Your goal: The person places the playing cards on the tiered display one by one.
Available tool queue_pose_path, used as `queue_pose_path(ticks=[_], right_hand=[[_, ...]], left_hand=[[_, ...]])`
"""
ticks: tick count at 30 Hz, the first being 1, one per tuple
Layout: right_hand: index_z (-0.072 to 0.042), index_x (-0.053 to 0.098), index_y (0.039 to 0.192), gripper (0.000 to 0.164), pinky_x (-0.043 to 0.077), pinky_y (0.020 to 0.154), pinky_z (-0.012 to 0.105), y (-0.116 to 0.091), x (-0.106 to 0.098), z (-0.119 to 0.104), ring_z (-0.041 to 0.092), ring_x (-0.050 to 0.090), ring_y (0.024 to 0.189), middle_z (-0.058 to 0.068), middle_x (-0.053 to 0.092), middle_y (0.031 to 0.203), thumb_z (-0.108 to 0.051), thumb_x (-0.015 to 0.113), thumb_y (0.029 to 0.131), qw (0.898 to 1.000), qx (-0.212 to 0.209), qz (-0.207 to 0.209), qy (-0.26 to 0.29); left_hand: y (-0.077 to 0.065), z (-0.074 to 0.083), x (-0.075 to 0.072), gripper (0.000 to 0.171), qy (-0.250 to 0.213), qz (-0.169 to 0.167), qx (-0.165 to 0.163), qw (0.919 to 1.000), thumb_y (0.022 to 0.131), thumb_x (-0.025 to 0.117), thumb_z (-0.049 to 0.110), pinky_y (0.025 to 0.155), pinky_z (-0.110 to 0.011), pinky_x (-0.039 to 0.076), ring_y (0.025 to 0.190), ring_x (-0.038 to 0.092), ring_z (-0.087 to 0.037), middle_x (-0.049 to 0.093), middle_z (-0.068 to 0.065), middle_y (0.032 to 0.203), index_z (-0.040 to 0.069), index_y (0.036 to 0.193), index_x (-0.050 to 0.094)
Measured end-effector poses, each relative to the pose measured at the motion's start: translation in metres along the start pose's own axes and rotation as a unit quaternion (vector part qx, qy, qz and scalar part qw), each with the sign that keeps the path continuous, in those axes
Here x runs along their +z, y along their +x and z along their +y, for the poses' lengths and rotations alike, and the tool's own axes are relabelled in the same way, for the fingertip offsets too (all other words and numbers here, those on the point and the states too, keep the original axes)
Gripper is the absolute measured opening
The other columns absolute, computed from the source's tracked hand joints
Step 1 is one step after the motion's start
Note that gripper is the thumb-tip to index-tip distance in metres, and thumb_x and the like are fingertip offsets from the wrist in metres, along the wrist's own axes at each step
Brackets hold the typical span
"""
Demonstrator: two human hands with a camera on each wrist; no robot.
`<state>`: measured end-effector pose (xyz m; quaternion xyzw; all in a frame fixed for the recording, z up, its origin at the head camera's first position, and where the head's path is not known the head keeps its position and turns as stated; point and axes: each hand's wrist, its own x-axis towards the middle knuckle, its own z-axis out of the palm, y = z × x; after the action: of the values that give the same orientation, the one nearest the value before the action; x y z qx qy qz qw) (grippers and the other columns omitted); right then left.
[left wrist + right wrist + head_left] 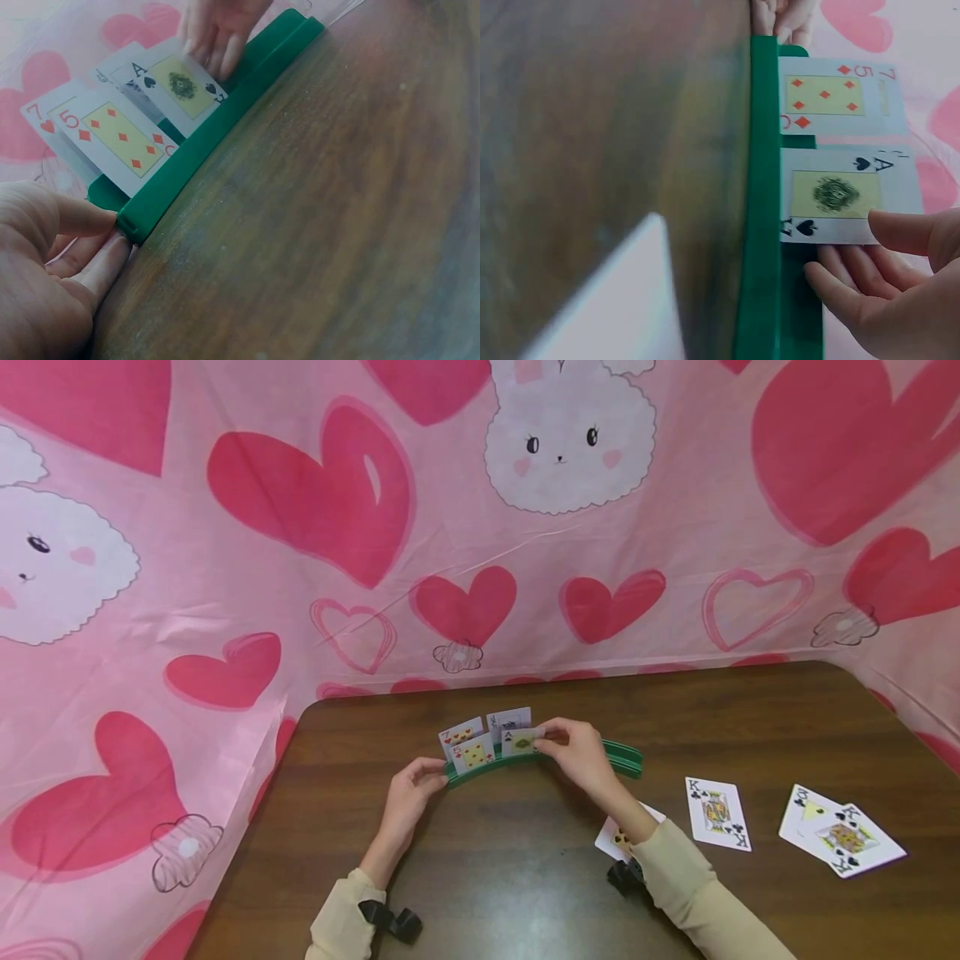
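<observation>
A curved green card holder (626, 758) stands on the table, its left end pinched between thumb and fingers of my left hand (407, 795). My right hand (581, 756) pinches the ace of spades (836, 195) at its right edge, thumb on the face and fingers behind. That ace's lower edge sits in the holder's front slot. To its left, the five of diamonds (116, 139) stands in front, with the seven of hearts (460, 732) partly hidden behind it. Another black-marked card (508, 720) stands behind the ace.
On the wooden table (495, 877) to the right lie a king of clubs (717, 814) and two overlapping cards, a black king (862, 843) uppermost. One more card (611, 841) is partly under my right forearm. A pink heart-patterned cloth (450, 543) hangs behind the table.
</observation>
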<state>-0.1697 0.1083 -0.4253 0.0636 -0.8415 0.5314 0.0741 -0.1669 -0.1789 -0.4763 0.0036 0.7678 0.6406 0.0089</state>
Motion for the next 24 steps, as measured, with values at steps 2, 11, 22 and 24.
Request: queue_pose_path(ticks=[2,11,22,24], right_hand=[[0.004,0.075,0.107,0.016,0.056,0.089,0.049,0.000,-0.004,-0.003,0.033,0.073,0.097,0.017,0.076,0.103,-0.002,0.074,0.093,1.000,-0.012,0.010,-0.007],[0.002,0.076,0.111,0.018,0.054,0.083,0.033,-0.001,-0.023,-0.014,0.027,0.072,0.098,0.013,0.078,0.103,-0.008,0.072,0.097,1.000,-0.025,0.019,-0.004],[0.011,0.069,0.119,0.029,0.056,0.085,0.025,-0.007,-0.063,-0.014,0.022,0.075,0.097,0.023,0.074,0.110,-0.011,0.068,0.101,0.993,0.016,0.008,0.114],[0.013,0.067,0.121,0.031,0.056,0.087,0.030,-0.009,-0.071,-0.014,0.014,0.075,0.093,0.023,0.074,0.110,-0.011,0.067,0.101,0.990,0.024,0.010,0.137]], left_hand=[[0.000,0.000,0.000,0.019,-0.001,0.000,-0.001,1.0000,0.097,0.065,0.001,0.093,-0.034,0.050,0.105,0.068,-0.023,0.071,-0.015,0.117,-0.005,0.115,0.070],[-0.001,0.000,-0.001,0.019,-0.003,0.001,-0.002,1.0000,0.098,0.064,0.001,0.093,-0.034,0.050,0.105,0.068,-0.023,0.071,-0.016,0.117,-0.004,0.116,0.069],[-0.002,0.003,0.000,0.020,-0.002,-0.002,-0.004,1.0000,0.097,0.065,-0.001,0.092,-0.034,0.051,0.106,0.068,-0.024,0.070,-0.017,0.119,-0.005,0.116,0.070],[-0.001,0.003,0.000,0.020,-0.004,0.000,-0.002,1.0000,0.096,0.065,-0.001,0.089,-0.031,0.050,0.104,0.068,-0.021,0.070,-0.017,0.118,-0.006,0.115,0.070]])
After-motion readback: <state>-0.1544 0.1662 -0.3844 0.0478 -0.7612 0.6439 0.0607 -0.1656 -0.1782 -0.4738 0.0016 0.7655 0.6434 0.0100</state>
